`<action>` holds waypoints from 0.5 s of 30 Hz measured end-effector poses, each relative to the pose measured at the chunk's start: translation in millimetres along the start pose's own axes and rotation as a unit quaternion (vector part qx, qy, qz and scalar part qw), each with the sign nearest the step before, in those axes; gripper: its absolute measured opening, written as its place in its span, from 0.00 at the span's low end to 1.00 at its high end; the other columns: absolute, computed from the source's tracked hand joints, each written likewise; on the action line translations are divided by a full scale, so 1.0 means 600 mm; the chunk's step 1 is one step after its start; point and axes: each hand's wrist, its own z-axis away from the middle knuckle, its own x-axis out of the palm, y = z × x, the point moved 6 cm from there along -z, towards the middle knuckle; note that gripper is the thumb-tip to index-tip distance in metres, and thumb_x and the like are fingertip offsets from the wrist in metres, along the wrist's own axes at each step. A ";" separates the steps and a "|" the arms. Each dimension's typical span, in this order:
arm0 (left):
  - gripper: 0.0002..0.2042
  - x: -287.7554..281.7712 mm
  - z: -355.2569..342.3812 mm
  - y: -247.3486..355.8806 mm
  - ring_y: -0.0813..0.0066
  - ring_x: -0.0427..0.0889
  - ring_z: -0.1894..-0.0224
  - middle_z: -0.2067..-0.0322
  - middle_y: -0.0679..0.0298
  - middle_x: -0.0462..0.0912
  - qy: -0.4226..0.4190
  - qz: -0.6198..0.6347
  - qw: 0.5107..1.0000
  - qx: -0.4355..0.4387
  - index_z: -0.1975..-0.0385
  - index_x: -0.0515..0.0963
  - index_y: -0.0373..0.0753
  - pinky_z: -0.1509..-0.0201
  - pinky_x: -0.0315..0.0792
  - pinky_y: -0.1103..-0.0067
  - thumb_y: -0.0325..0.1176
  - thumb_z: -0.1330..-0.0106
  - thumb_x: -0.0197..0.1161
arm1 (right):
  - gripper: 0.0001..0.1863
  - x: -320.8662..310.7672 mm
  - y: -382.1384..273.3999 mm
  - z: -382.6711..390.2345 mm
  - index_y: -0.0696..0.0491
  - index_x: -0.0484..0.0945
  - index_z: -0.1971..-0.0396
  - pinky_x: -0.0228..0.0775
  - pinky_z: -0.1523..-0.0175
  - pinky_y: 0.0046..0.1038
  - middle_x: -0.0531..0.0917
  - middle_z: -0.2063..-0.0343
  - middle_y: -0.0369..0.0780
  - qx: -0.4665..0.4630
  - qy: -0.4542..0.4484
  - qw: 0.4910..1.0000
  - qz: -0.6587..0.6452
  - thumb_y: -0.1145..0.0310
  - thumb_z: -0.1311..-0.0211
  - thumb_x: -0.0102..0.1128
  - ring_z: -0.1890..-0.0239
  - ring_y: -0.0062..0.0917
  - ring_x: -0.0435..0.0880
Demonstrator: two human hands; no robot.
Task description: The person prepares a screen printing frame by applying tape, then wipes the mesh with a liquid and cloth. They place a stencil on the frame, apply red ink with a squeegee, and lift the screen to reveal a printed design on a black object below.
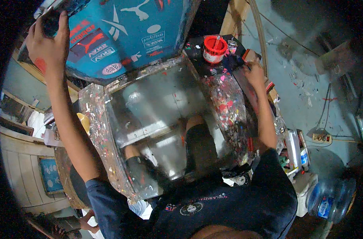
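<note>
A blue printing screen point(125, 40) with white and red designs is tilted up at the far left, over a glossy flat plate point(157, 115). My left hand point(50, 42) is raised at its upper left edge, fingers curled around the dark frame corner. My right hand point(254, 75) is at the far right of the bench, its fingers closed around what looks like a wood-handled squeegee point(250, 56). Left of that hand stands a red ink tub point(215, 49) with a stick in it. What lies under my right palm is hidden.
Paint-spotted ledges point(227, 107) flank the plate. To the right are bottles point(303, 153), a large water jug point(331, 195) and a power strip point(321, 138) on the floor. Another person's hand point(88, 222) shows at lower left, near a round stool point(69, 175).
</note>
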 end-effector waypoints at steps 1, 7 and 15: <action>0.31 -0.002 -0.003 0.012 0.51 0.81 0.48 0.53 0.52 0.84 0.015 0.025 0.999 -0.023 0.50 0.83 0.39 0.43 0.74 0.62 0.59 0.44 0.71 | 0.17 0.039 0.026 -0.043 0.60 0.82 0.55 0.74 0.45 0.45 0.85 0.56 0.52 -0.006 -0.036 0.999 0.039 0.64 0.39 0.64 0.51 0.49 0.84; 0.25 -0.010 0.008 0.024 0.53 0.82 0.52 0.57 0.54 0.85 0.017 0.081 0.996 -0.015 0.56 0.84 0.39 0.46 0.75 0.65 0.53 0.44 0.74 | 0.21 0.218 -0.036 -0.149 0.55 0.85 0.58 0.78 0.49 0.48 0.86 0.61 0.54 0.026 -0.202 0.972 0.118 0.53 0.41 0.64 0.53 0.50 0.85; 0.29 0.037 -0.011 0.024 0.51 0.81 0.50 0.53 0.50 0.83 -0.030 0.124 0.989 -0.070 0.52 0.83 0.36 0.43 0.74 0.64 0.53 0.45 0.75 | 0.24 0.213 0.129 -0.185 0.56 0.84 0.60 0.78 0.50 0.48 0.87 0.62 0.53 0.093 -0.101 0.979 0.148 0.49 0.43 0.65 0.57 0.50 0.86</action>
